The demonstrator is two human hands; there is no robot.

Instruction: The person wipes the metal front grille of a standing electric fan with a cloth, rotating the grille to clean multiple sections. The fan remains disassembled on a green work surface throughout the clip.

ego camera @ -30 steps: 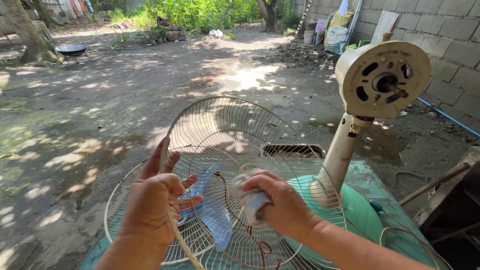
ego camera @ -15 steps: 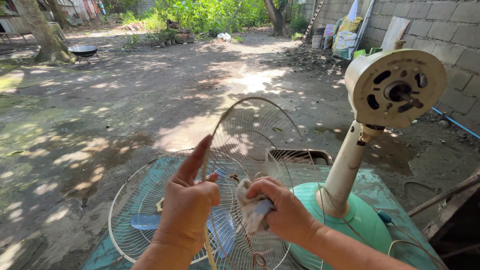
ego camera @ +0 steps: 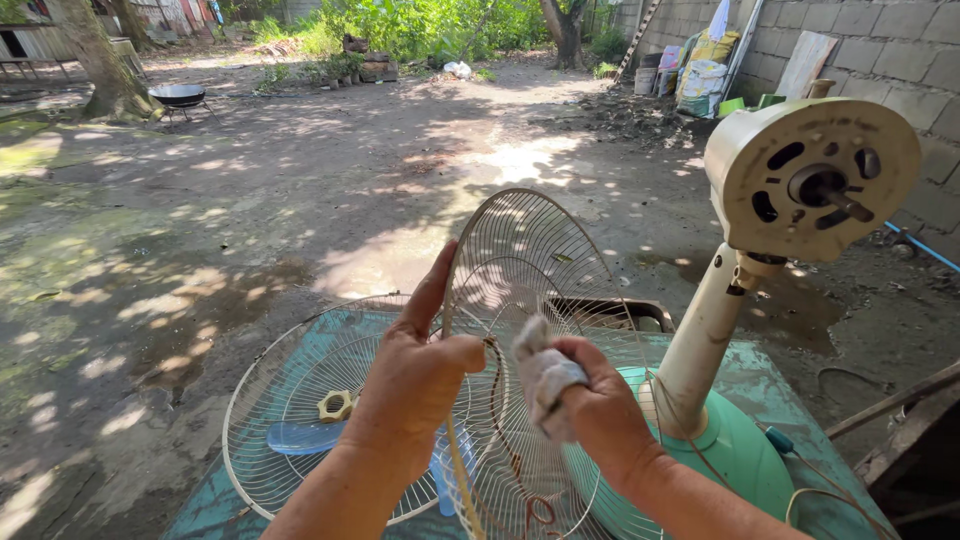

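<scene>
Left hand (ego camera: 420, 375) holds a wire fan guard (ego camera: 530, 300) upright on its edge, thumb hooked over the rim on the near side, fingers straight and pressed flat against the far face of the grille; the hold is a loose pinch on the rim, not a closed fist. Right hand (ego camera: 600, 410) is curled tight around a crumpled pale cloth (ego camera: 545, 375), which presses against the wires of the same guard near its middle. The guard stands over a worn teal tabletop (ego camera: 215, 510), near the centre of the scene, its lower rim hidden behind the hands. Behind and to the left, a second wire guard (ego camera: 300, 400) lies flat on the table, with a blue fan blade (ego camera: 300, 438) and a pale plastic nut (ego camera: 336, 405) visible through its wires. To the right, close beside the right hand, stands the fan itself: green round base (ego camera: 735, 460), cream neck (ego camera: 705, 340) and bare motor housing (ego camera: 810, 180) with its shaft sticking out, no blade fitted. A cord loops on the table at the near right corner. Beyond the table lies bare, dappled earth; a dark pan (ego camera: 177, 95) on legs sits far left by a tree trunk (ego camera: 95, 60). A block wall (ego camera: 880, 50) runs along the far right with sacks (ego camera: 700, 70) and boards leaning against it.
</scene>
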